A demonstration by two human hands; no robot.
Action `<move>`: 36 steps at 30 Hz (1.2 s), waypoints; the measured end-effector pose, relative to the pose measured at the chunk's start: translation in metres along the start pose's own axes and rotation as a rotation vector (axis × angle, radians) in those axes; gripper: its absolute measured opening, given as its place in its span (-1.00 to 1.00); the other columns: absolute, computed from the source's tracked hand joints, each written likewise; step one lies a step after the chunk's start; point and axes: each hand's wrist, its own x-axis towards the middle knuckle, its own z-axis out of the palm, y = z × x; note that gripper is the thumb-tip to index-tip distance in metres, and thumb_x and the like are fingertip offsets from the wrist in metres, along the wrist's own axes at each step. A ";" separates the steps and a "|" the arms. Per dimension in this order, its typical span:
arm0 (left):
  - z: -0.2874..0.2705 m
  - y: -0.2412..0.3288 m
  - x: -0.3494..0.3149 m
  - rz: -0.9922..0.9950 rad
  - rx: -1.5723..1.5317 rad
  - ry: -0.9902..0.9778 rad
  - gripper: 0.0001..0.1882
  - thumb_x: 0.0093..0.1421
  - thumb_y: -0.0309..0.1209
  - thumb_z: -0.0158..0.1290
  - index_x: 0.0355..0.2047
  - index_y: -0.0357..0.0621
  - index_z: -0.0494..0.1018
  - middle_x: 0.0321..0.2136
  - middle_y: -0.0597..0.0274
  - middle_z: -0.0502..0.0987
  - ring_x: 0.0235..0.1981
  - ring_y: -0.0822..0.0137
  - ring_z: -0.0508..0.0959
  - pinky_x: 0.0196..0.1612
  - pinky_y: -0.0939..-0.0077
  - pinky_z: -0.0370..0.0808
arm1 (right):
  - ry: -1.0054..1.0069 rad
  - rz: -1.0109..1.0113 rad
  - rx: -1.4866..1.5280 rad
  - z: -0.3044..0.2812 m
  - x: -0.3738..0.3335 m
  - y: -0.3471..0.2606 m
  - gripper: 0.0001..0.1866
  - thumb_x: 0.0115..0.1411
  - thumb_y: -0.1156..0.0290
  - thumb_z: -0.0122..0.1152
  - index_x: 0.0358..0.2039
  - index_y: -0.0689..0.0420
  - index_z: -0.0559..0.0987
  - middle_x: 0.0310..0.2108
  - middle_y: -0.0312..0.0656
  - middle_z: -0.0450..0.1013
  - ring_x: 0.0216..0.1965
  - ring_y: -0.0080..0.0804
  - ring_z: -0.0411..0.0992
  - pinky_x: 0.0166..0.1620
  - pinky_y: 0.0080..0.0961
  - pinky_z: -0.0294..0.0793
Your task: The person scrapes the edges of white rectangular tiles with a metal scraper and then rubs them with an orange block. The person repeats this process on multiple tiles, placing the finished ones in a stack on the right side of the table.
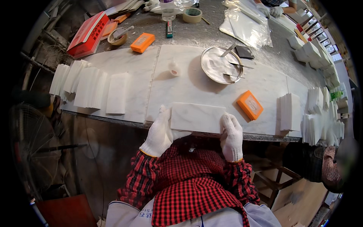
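Observation:
Between my two gloved hands is a white marble tile (198,117), rectangular with faint grey veins, at the front edge of the marble slab worktop (177,85). My left hand (160,132) grips its left end, the thumb side along the edge. At the tile's right end my right hand (231,137) is closed on it, fingers curled. Just beyond my right hand lies an orange and white box (250,105). Farther back stands a metal bowl (215,68) of white paste or powder, with scraper-like tools in it. A small white bottle-like object (174,69) is left of the bowl.
Stacks of white tiles stand left (90,87) and right (289,112). A single tile (117,93) lies by the left stack. Farther back are a red box (89,36), an orange box (142,42), a tape roll (192,15) and plastic bags (245,24). Another person's gloved hands (276,11) are far right.

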 end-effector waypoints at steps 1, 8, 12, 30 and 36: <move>0.000 0.002 0.001 -0.007 0.006 0.021 -0.24 0.59 0.15 -0.45 0.49 -0.22 0.08 0.37 -0.03 0.36 0.34 -0.04 0.47 0.22 -0.17 0.59 | 0.026 0.016 -0.059 0.004 0.000 -0.008 -0.72 0.49 0.26 0.19 -0.06 0.24 0.62 -0.29 -0.42 0.47 -0.31 -0.68 0.31 -0.29 -0.61 0.31; -0.006 0.000 0.003 -0.084 0.186 0.036 -0.30 0.59 0.08 -0.29 0.42 -0.29 0.19 0.26 -0.03 0.48 0.20 0.00 0.60 0.13 -0.11 0.68 | 0.115 0.006 -0.206 0.007 0.007 -0.018 -0.68 0.48 0.19 0.22 -0.33 0.16 0.63 -0.55 -0.50 0.33 -0.55 -0.76 0.21 -0.48 -0.68 0.17; -0.007 0.001 0.002 -0.090 0.191 0.020 -0.35 0.59 -0.01 -0.20 0.41 -0.30 0.20 0.25 -0.03 0.49 0.19 0.02 0.61 0.09 -0.05 0.71 | 0.098 -0.047 -0.225 0.000 0.008 -0.012 -0.67 0.49 0.18 0.23 -0.35 0.16 0.62 -0.58 -0.52 0.31 -0.56 -0.79 0.18 -0.50 -0.68 0.13; 0.011 -0.002 0.004 0.065 0.248 -0.073 -0.37 0.36 -0.65 -0.09 0.44 -0.31 0.15 0.27 0.01 0.42 0.28 0.13 0.52 0.29 0.13 0.57 | -0.076 -0.226 -0.697 -0.036 -0.003 -0.038 -0.50 0.31 0.49 0.33 0.26 0.28 0.55 0.12 -0.01 0.61 0.08 -0.48 0.57 0.14 -0.48 0.56; 0.014 0.000 0.010 0.110 0.254 -0.007 -0.38 0.37 -0.63 -0.06 0.43 -0.26 0.17 0.25 0.04 0.43 0.24 0.14 0.54 0.26 0.15 0.59 | 0.052 -0.529 -0.675 -0.027 -0.009 -0.035 -0.61 0.37 0.52 0.26 0.19 0.29 0.60 0.06 0.05 0.64 0.06 -0.27 0.63 0.12 -0.40 0.60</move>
